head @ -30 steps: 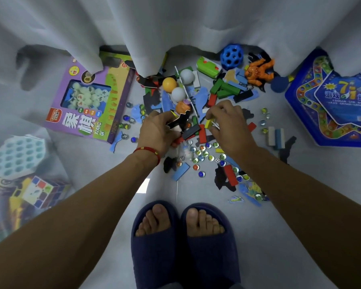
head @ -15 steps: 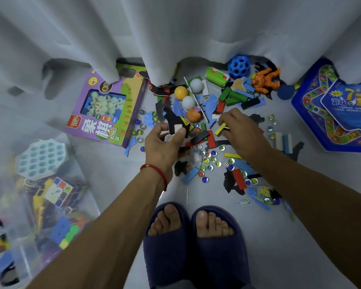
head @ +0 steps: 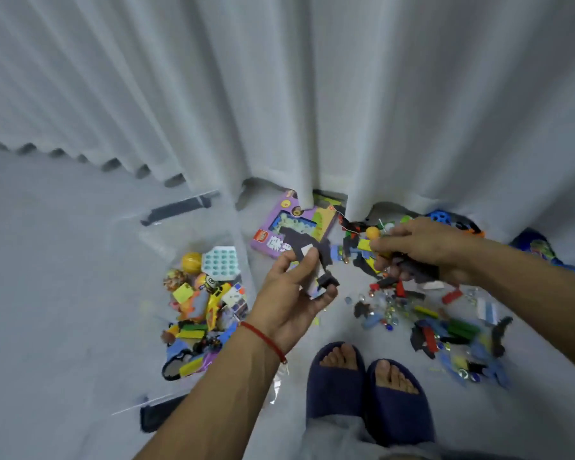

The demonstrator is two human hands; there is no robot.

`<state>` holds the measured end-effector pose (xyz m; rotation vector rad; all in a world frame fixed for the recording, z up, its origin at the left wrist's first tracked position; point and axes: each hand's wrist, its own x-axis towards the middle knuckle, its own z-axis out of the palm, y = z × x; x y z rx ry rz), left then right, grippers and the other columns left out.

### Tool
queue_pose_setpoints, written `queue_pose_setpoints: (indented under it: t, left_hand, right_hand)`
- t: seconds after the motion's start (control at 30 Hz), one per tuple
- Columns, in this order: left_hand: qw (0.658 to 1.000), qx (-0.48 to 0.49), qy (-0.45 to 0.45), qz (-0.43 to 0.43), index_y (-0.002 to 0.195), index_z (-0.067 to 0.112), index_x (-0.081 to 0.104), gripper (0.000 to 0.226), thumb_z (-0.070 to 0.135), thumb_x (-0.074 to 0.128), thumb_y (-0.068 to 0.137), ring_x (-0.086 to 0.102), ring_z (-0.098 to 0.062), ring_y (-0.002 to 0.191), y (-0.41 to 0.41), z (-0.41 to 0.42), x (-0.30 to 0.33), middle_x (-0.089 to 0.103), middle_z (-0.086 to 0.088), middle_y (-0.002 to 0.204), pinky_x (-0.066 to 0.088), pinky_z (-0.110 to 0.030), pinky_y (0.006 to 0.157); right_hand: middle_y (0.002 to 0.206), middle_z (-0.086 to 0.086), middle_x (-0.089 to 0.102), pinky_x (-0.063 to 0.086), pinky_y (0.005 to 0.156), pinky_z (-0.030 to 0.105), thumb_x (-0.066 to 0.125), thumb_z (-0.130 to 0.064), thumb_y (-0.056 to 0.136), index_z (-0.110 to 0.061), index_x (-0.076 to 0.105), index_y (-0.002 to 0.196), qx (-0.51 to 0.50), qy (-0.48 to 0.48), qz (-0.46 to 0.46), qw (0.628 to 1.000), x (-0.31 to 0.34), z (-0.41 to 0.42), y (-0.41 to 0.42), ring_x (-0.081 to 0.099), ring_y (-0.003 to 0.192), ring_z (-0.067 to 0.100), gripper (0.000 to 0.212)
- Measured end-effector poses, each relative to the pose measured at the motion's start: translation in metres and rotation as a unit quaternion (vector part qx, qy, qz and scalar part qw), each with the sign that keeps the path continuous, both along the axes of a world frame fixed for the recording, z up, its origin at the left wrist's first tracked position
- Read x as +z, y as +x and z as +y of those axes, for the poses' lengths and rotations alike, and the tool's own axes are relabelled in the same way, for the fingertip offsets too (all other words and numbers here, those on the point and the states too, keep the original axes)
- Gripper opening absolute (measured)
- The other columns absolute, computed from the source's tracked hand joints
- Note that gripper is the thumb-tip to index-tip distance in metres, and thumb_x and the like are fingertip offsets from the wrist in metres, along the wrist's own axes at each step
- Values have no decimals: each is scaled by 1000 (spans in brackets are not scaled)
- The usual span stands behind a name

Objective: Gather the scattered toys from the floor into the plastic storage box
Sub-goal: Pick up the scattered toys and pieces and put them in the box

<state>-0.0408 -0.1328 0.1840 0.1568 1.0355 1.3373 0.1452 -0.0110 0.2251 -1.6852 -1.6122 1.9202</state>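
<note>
My left hand (head: pixel 291 293) is raised over the floor and pinches a black foam piece (head: pixel 307 249) with a small dark block at the fingertips. My right hand (head: pixel 422 249) grips a handful of small pieces, a yellow block (head: pixel 365 244) and dark foam bits among them. The clear plastic storage box (head: pixel 183 227) stands to the left with several toys inside, including a teal pop toy (head: pixel 220 262) and a puzzle cube (head: pixel 234 293). A scattered pile of blocks, marbles and foam shapes (head: pixel 439 323) lies on the floor below my right hand.
A purple chess game box (head: pixel 291 227) lies by the white curtain (head: pixel 279 94) behind the pile. A blue board game box (head: pixel 541 250) is at the right edge. My feet in dark blue slippers (head: pixel 369 386) stand in front. Black box latches show at the box's near and far ends.
Both hands have lifted off the pile with pieces in them. The view has swung left, bringing the storage box into the middle left.
</note>
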Motion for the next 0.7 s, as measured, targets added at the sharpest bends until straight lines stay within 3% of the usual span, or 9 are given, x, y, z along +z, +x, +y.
queue_pose_setpoints:
  t: [0.1,0.2,0.27,0.33,0.4,0.47,0.53,0.6,0.7]
  left_hand:
    - [997,50,-7,56,97,17,56,9,18,63,92,62,-21,77,-61,-58,19,64,-4,88,56,-33,63]
    - [988,89,-63,107,99,14,56,5,16,58,95,67,-20,80,-115,-114,23,68,-7,94,57,-33,62]
    - [981,121,-99,117,97,8,58,5,13,55,98,67,-21,84,-137,-139,28,68,-12,94,59,-35,63]
    - [978,142,-111,103,96,2,60,9,10,57,97,68,-25,83,-148,-152,36,67,-15,84,59,-42,77]
    - [979,137,-110,100,98,1,63,11,11,59,94,67,-23,73,-149,-154,48,68,-15,77,53,-46,94]
    - [978,120,-113,130,104,6,64,16,13,61,90,63,-22,78,-150,-148,55,67,-13,89,49,-42,98]
    - [974,115,-114,160,107,6,59,25,15,64,84,60,-26,95,-149,-137,58,61,-14,108,53,-39,89]
    - [963,122,-112,212,118,2,50,38,15,61,84,57,-29,109,-145,-124,60,54,-17,128,53,-38,88]
    - [953,118,-102,259,138,7,41,54,15,59,88,49,-28,117,-129,-107,65,47,-11,137,47,-48,103]
  right_hand:
    - [86,19,68,49,49,26,61,-14,97,-4,58,92,74,-55,85,992,53,-29,-69,55,56,20,11]
    - [82,19,62,52,50,25,53,-3,98,-6,56,94,89,-100,120,984,76,-68,-135,55,58,21,6]
    - [78,18,61,57,62,31,54,-5,98,-3,56,99,77,-122,112,983,76,-91,-169,58,57,23,3]
    - [79,17,57,56,79,42,55,-7,96,-1,52,98,54,-137,127,981,72,-108,-192,58,59,27,7]
    - [104,19,55,55,90,50,57,-8,95,1,50,109,32,-130,140,981,74,-118,-200,58,66,27,18]
    - [130,15,46,56,85,54,58,-11,94,0,47,126,12,-120,150,981,81,-120,-196,63,91,33,35]
    - [141,14,39,57,78,54,57,-13,94,-2,50,125,-5,-119,165,979,87,-116,-185,44,128,47,33]
    - [143,18,39,50,94,60,55,-12,93,-3,53,118,-24,-119,172,978,88,-111,-173,31,137,52,26]
    - [135,23,44,40,108,58,56,-14,93,-4,57,110,-26,-121,171,977,85,-107,-161,39,132,51,20]
